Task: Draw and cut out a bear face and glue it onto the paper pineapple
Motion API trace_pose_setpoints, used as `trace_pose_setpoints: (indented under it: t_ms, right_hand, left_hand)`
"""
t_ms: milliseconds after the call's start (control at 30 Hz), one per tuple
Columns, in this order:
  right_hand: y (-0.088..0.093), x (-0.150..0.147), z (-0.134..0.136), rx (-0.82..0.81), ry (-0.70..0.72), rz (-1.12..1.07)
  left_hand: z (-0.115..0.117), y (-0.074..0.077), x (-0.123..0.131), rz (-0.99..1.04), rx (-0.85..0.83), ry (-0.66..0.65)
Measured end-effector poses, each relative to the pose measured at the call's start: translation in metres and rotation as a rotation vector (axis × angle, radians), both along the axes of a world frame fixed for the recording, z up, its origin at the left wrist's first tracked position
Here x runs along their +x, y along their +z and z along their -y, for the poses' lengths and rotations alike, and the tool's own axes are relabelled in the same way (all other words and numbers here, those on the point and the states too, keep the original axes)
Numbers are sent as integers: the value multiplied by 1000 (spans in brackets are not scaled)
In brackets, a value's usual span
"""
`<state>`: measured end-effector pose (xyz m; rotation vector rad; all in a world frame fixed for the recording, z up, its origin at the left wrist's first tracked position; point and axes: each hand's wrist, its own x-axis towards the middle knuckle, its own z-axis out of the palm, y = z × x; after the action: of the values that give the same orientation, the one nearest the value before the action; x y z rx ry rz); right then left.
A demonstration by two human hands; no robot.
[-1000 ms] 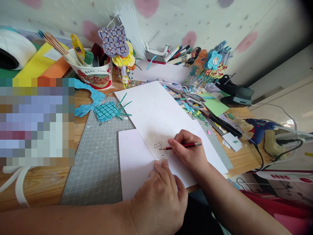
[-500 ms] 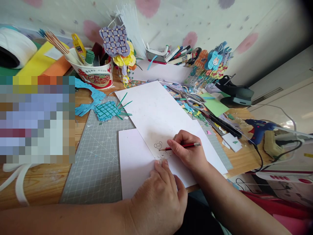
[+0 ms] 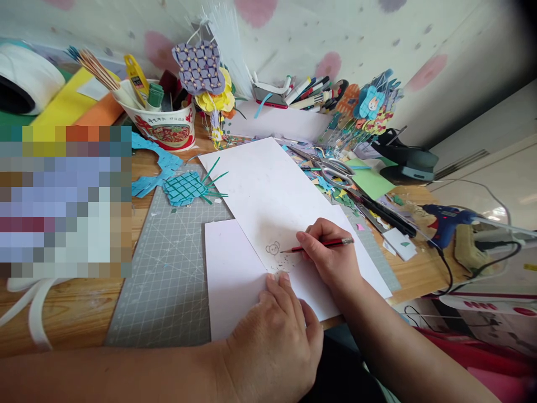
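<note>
Red pencil (image 3: 339, 242), pinched by fingers of the right hand (image 3: 330, 254), shifts from below to beside the drawing (image 3: 272, 248) on the paper (image 3: 266, 182), apparently between strokes, while the left hand (image 3: 272, 336) rests slightly spread fingers there.

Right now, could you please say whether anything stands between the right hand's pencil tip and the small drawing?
Nothing visible does: the right hand holds the pencil with its tip just right of the drawing, and only white paper shows between. The dark specks and the left hand lie nearer the person, outside that gap.
</note>
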<state>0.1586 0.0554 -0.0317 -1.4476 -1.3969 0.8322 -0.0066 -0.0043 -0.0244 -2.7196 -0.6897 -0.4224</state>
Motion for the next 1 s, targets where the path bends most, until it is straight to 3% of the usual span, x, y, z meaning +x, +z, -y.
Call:
trace_pose_setpoints:
  t_ms: [400, 667, 1000]
  right_hand:
    - [2, -1, 1, -9, -30, 53]
    - [2, 0, 4, -9, 86, 7]
    - [6, -6, 4, 2, 80, 34]
  left_hand:
    - [3, 1, -1, 13, 0, -9]
    - [1, 1, -1, 2, 0, -3]
    - [2, -1, 0, 6, -5, 8]
